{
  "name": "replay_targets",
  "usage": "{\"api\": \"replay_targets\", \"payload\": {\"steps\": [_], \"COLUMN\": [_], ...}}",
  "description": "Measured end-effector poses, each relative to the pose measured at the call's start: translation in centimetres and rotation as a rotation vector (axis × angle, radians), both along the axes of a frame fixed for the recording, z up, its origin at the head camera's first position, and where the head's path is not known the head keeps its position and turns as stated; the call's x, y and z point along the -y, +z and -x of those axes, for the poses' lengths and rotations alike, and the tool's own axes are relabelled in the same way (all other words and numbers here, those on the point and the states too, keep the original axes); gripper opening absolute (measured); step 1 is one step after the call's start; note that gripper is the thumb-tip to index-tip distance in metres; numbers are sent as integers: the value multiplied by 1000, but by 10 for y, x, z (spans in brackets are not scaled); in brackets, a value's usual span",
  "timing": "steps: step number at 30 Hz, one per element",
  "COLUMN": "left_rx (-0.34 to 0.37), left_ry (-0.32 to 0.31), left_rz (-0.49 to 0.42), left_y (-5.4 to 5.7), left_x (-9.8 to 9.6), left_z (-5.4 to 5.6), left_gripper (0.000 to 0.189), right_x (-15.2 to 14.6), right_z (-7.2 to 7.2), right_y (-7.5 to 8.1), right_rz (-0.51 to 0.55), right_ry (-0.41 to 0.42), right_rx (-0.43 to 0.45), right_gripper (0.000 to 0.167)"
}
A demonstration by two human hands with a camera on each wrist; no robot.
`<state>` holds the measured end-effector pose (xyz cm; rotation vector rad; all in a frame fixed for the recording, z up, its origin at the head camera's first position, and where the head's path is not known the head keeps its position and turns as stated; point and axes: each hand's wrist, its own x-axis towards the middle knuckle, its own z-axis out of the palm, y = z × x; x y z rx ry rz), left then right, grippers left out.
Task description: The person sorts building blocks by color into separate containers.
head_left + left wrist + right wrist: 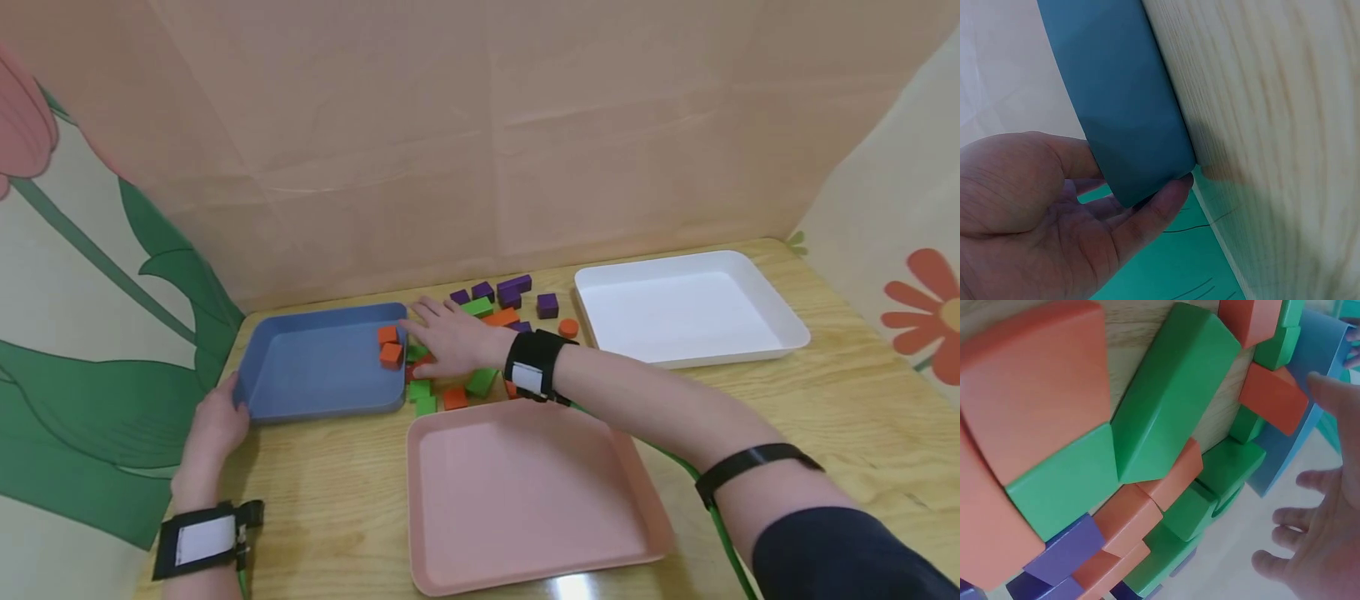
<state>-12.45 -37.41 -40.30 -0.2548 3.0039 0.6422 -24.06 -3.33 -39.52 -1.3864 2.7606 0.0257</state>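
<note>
A blue tray (322, 371) lies at the left of the table, with two orange blocks (391, 357) inside along its right wall. My left hand (217, 418) grips the tray's near left corner, thumb and fingers on either side of its wall in the left wrist view. Over the tray's right rim, my right hand (459, 337) is spread palm down with nothing in its grasp. Beneath and around it lie several loose green blocks (1175, 394) and orange blocks (1275, 397). In the right wrist view its thumb comes close to an orange block beside the tray wall.
A pink tray (525, 500) sits at the front centre, under the right forearm. To the right is a white tray (686, 308). Several purple blocks (547, 306) and an orange round piece (568, 328) lie toward the back. A green cable (720, 525) trails along the right arm.
</note>
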Motion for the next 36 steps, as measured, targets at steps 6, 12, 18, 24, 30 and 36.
{"api": "replay_targets", "payload": {"steps": [6,12,18,24,30,36], "left_rx": [19,-1,14,8,6,-17], "left_ry": [2,-8,-13,-15,-24,-16], "left_rz": [-7,4,0,1,3,6], "left_y": [2,4,5,2,0,-3], "left_x": [0,-1,0,-1,1,2], "left_z": [-1,-2,-1,-2,0,0], "left_gripper": [52,51,52,52,52,52], "right_x": [0,9,12,2,-12,-24], "right_z": [-5,-11,-10,-7,-1,1], "right_y": [7,12,4,3,8,13], "right_rz": [33,50,58,34,118,153], "right_ry": [-21,13,84,67,42,8], "right_rx": [14,211,247,243,211,176], "right_gripper": [70,42,20,24,16,15]}}
